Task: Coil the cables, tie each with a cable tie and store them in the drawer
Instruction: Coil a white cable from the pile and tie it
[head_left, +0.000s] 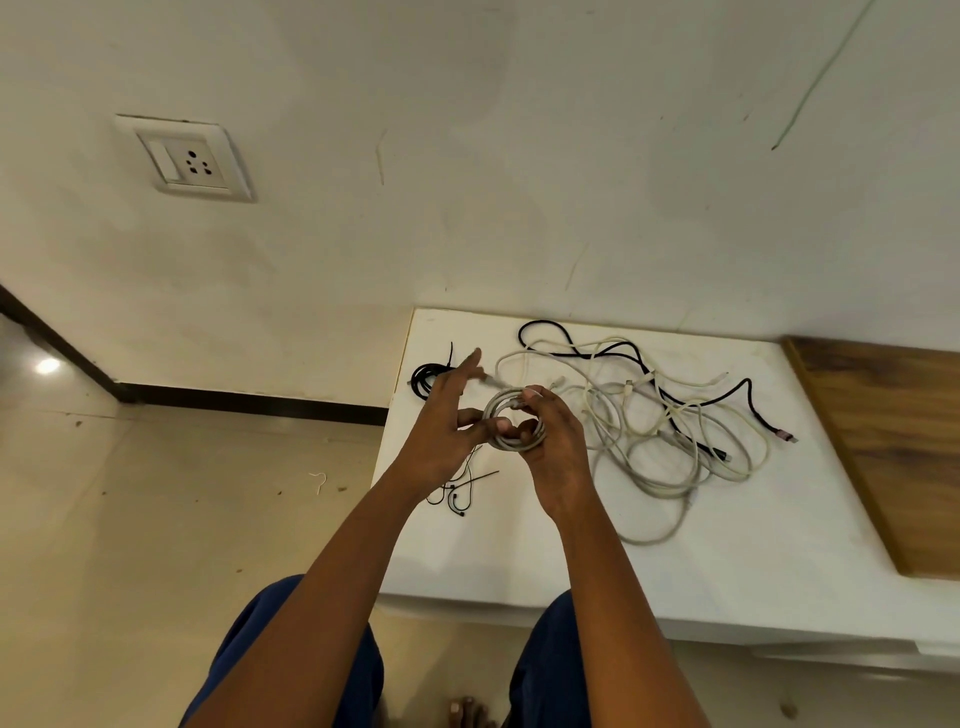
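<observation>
Cable in a small grey coil (511, 421) sits between both hands, held up over the left part of the white tabletop (545, 561). The right hand (553, 457) grips the coil, fingers curled round its right and lower side, with the thumb tip on the top of the ring. The left hand (441, 431) pinches the coil's left edge with thumb and a bent finger, while its other fingers stretch straight out and up toward the wall.

To the right of the hands lies a loose tangle of cables (649, 415) on the tabletop, white and grey ones crossed by a black cable (566, 332) (one black end near the right carries a pinkish plug (785, 435)). Behind the left hand, near the table's far left corner, lies a black coil (427, 376) with a thin black strip sticking up from it. Under the left wrist a few black cable ties (460, 493) lie scattered on the tabletop.

A wooden board (893, 441) adjoins the tabletop on the right. On the wall, upper left, is a switch and socket plate (187, 158). Blue-clad knees (291, 649) show below, over a beige tiled floor (156, 519).
</observation>
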